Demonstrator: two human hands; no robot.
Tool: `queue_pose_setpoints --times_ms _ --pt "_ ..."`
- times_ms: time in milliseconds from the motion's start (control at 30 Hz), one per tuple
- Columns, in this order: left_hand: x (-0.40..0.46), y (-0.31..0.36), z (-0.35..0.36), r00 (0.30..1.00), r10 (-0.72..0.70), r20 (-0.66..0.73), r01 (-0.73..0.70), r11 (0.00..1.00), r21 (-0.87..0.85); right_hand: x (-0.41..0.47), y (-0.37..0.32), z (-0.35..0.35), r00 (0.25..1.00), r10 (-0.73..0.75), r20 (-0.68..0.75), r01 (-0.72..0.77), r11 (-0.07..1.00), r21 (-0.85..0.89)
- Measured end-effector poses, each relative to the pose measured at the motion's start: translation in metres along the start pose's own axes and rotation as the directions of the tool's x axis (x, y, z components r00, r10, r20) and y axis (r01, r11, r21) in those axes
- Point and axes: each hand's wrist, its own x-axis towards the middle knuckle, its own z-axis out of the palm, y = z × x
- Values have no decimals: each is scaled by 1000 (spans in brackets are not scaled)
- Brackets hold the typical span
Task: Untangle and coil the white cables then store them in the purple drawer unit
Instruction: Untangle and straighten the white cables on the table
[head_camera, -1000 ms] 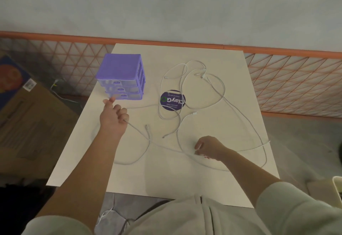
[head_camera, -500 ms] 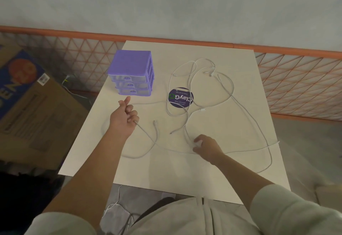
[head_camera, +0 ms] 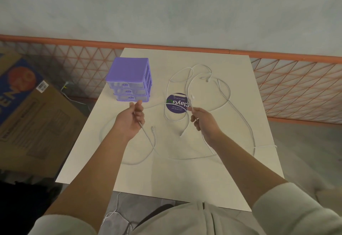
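Several thin white cables [head_camera: 224, 103] lie tangled in loops across the white table [head_camera: 166, 179]. The purple drawer unit [head_camera: 129, 79], with three closed drawers, stands at the table's far left. My left hand [head_camera: 130, 120] is raised just in front of the unit and pinches a white cable that trails down to the right. My right hand [head_camera: 202, 120] is lifted above the table's middle and grips another cable, whose plug end sticks up above my fingers.
A round dark sticker [head_camera: 176, 103] sits on the table under the cables. An orange mesh fence [head_camera: 296, 86] runs behind the table. A cardboard box [head_camera: 31, 109] lies on the floor to the left. One cable hangs over the table's right edge [head_camera: 266, 147].
My right hand has risen from the table's near middle, lifting a cable with it. My left hand has stayed by the drawer unit, still holding its cable.
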Motion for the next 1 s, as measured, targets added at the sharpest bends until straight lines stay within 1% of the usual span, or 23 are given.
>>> queue_pose_setpoints --times_ms 67,133,267,400,500,633,700,767,900,1000 --pt "-3 -1 6 1000 -9 14 9 1000 -8 -4 -13 13 997 -43 64 42 999 16" --pt "-7 -1 13 998 -16 57 17 1000 -21 -6 -23 26 985 -94 143 93 996 15" --pt "-13 -2 22 992 30 126 -33 999 18 -10 -27 47 946 -159 281 208 966 -155" --pt "-9 5 22 981 106 162 -100 994 -46 -16 -21 55 913 -140 384 240 944 -225" --pt "-12 10 23 978 129 163 -111 987 -115 -16 -16 52 910 -115 398 253 915 -314" --pt "-17 15 25 976 160 150 -132 974 -184 -13 -19 53 905 -82 418 251 895 -369" --pt "-18 18 26 970 204 131 -178 966 -187 -10 -17 52 908 -70 413 253 878 -406" --pt "-18 22 25 961 247 121 -224 958 -178 -5 -15 50 914 -71 400 248 879 -408" --pt "-18 24 24 958 261 114 -242 957 -162 0 -13 51 918 -31 396 197 901 -386" --pt "-18 23 24 959 272 85 -254 950 -181 4 -11 53 938 -3 346 158 894 -418"
